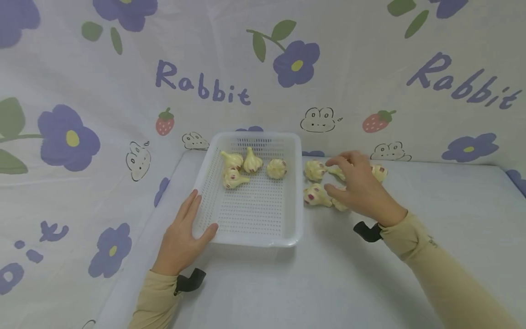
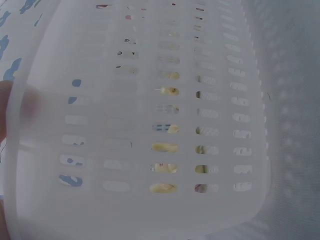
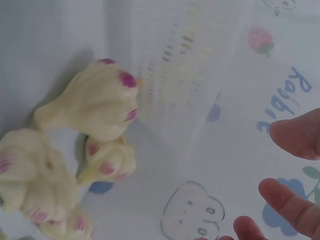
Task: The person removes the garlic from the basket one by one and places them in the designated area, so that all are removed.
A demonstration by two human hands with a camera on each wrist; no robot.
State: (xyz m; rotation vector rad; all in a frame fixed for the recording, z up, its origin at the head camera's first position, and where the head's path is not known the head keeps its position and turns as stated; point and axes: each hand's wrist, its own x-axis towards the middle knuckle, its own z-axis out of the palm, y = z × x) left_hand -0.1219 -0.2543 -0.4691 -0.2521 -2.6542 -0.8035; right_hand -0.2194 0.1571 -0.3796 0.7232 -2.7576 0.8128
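A white perforated plastic basket (image 1: 250, 228) holds several garlic bulbs (image 1: 277, 169) toward its far end. My left hand (image 1: 181, 237) rests at the near left of the basket, its fingers fairly straight along the rim and thumb over the near corner. The left wrist view is filled by the slotted basket wall (image 2: 115, 100), with a fingertip at the left edge. To the right of the basket, my right hand (image 1: 361, 187) hovers over more garlic bulbs (image 1: 315, 194), thumb and fingers spread. In the right wrist view, a purple-marked garlic bulb (image 3: 95, 100) lies apart from the fingertips (image 3: 295, 135).
A light cloth covers the table (image 1: 263, 283). Behind it and at the left hangs a printed curtain (image 1: 279, 100) with flowers, rabbits and lettering. Dark wrist mounts (image 1: 191, 279) stick out beside both cuffs.
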